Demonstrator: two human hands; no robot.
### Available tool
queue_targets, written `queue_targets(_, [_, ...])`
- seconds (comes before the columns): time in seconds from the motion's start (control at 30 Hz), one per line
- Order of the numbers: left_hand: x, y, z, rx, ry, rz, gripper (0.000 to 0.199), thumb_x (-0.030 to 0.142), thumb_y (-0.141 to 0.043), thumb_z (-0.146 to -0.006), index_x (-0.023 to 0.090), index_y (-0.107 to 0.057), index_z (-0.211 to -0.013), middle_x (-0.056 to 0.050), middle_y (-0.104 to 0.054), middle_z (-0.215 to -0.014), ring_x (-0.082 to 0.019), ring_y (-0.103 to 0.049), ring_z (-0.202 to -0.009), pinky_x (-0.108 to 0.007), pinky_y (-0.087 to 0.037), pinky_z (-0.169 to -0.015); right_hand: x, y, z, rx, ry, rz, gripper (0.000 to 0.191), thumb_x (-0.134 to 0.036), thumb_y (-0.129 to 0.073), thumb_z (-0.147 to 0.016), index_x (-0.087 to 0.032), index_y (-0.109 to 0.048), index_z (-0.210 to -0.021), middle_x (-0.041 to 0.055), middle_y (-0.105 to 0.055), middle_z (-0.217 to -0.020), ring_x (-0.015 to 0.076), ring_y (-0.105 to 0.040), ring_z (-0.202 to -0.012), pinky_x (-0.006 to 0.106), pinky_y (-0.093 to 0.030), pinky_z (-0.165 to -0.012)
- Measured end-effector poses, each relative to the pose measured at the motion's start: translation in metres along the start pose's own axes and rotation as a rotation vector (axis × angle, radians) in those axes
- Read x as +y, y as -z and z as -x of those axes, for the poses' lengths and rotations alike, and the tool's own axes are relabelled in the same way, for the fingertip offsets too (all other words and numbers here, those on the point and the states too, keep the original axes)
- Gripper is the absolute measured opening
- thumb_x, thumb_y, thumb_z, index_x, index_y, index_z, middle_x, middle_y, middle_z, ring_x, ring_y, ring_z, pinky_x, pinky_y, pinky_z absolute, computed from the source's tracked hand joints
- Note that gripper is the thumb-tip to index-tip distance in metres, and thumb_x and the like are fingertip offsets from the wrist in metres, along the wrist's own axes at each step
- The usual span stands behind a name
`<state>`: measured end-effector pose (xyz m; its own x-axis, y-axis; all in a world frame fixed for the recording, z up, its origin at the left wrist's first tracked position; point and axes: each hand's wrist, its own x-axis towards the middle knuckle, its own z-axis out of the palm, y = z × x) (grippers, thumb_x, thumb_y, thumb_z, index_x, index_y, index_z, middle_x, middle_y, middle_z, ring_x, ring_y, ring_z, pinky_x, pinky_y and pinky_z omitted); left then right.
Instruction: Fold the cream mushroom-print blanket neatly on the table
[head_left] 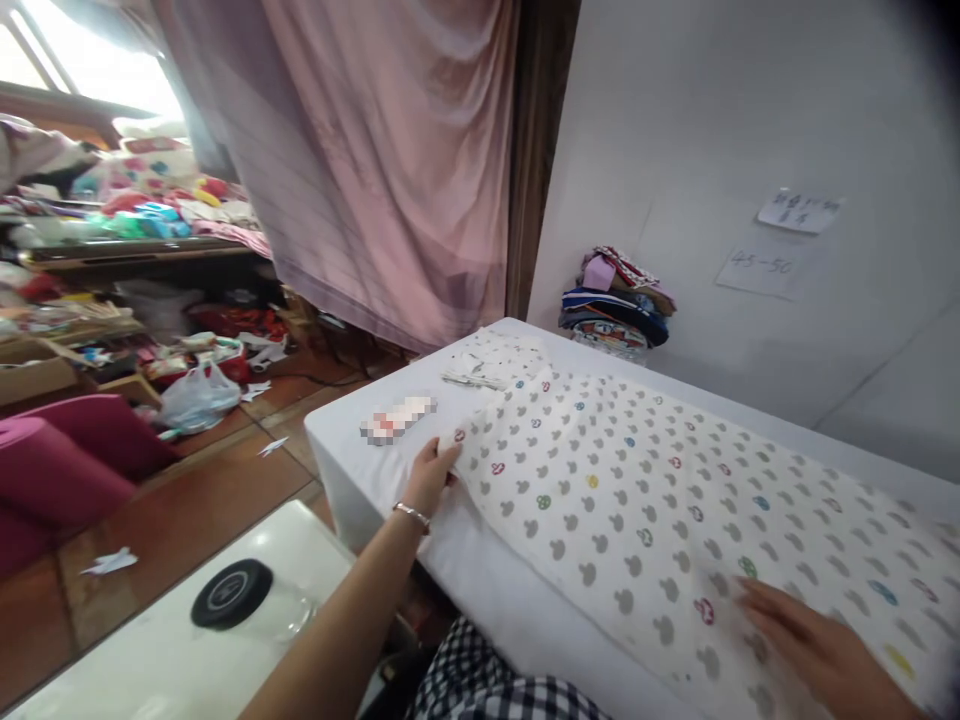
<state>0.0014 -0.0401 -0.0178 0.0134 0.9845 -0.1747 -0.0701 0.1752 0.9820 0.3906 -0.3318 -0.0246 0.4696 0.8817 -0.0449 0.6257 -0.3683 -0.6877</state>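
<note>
A white cotton cloth (pixel 607 500) with grey mouse-head prints and small coloured motifs lies spread over the white-covered table (pixel 352 450). Its near left corner is pinched between the thumb and fingers of my left hand (pixel 429 480), which wears a bracelet. My right hand (pixel 814 640), slightly blurred, rests on the cloth's near part with its fingers stretched out. Just beyond the left corner is a folded white cloth (pixel 495 358) with small dark specks. A pixelated object (pixel 397 420) lies on the table left of the cloth; its kind cannot be made out.
Folded clothes (pixel 619 305) are stacked at the table's far side by the wall. A white surface (pixel 157 655) at lower left bears a jar with a black lid (pixel 232 593). A pink rolled mat (pixel 67 460) and a plastic bag (pixel 202 397) are on the floor.
</note>
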Motion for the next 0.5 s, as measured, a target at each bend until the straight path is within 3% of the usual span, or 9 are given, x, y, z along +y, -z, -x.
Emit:
queue_targets(0.1, [-0.001, -0.013, 0.007, -0.005, -0.092, -0.003, 0.032, 0.038, -0.065, -0.064, 0.016, -0.055, -0.086, 0.004, -0.055, -0.058, -0.008, -0.047, -0.046, -0.018, -0.033, -0.04, -0.093, -0.066, -0.034, -0.379, 0.125, -0.175, 0.036, -0.047, -0.053, -0.082, -0.036, -0.063, -0.115, 0.0048, -0.059, -0.123, 0.0268, -0.056, -0.11, 0.041, -0.048, -0.092])
queue_targets(0.13, [-0.001, -0.016, 0.009, -0.017, -0.14, -0.028, 0.031, 0.037, -0.063, -0.066, 0.016, -0.056, -0.088, 0.002, -0.058, -0.062, -0.01, -0.05, -0.049, -0.019, -0.036, -0.043, -0.126, -0.086, -0.043, -0.449, 0.196, -0.229, 0.038, -0.048, -0.051, -0.083, -0.032, -0.061, -0.117, 0.0048, -0.06, -0.121, 0.026, -0.057, -0.109, 0.042, -0.047, -0.092])
queue_targets(0.2, [0.001, -0.018, 0.013, -0.039, -0.27, -0.151, 0.027, 0.034, -0.06, -0.07, 0.016, -0.058, -0.09, -0.001, -0.063, -0.07, -0.013, -0.056, -0.06, -0.022, -0.041, -0.053, -0.187, -0.122, -0.06, -0.479, 0.311, -0.339, 0.039, -0.047, -0.052, -0.083, -0.029, -0.061, -0.117, 0.0048, -0.062, -0.117, 0.0233, -0.057, -0.107, 0.039, -0.047, -0.091])
queue_targets(0.27, [0.001, -0.018, 0.016, -0.034, -0.391, -0.361, 0.025, 0.032, -0.056, -0.074, 0.017, -0.059, -0.094, -0.002, -0.065, -0.076, -0.016, -0.058, -0.069, -0.025, -0.042, -0.062, -0.231, -0.152, -0.075, -0.434, 0.394, -0.425, 0.035, -0.044, -0.051, -0.084, -0.026, -0.063, -0.112, 0.0051, -0.063, -0.111, 0.0213, -0.059, -0.1, 0.036, -0.049, -0.084])
queue_targets(0.37, [-0.002, -0.015, 0.019, -0.007, -0.446, -0.667, 0.031, 0.03, -0.051, -0.078, 0.018, -0.058, -0.106, -0.003, -0.064, -0.073, -0.018, -0.059, -0.068, -0.026, -0.039, -0.063, -0.265, -0.188, -0.094, -0.259, 0.483, -0.482, 0.03, -0.04, -0.057, -0.08, -0.022, -0.063, -0.103, 0.0042, -0.063, -0.098, 0.0193, -0.058, -0.089, 0.035, -0.048, -0.079])
queue_targets(0.5, [-0.01, -0.01, 0.019, -0.071, -0.432, -0.736, 0.027, 0.026, -0.049, -0.079, 0.019, -0.058, -0.104, -0.001, -0.061, -0.069, -0.017, -0.057, -0.066, -0.025, -0.034, -0.06, -0.27, -0.224, -0.112, -0.171, 0.434, -0.518, 0.029, -0.037, -0.066, -0.072, -0.023, -0.06, -0.096, -0.001, -0.059, -0.078, 0.0176, -0.055, -0.076, 0.034, -0.046, -0.074])
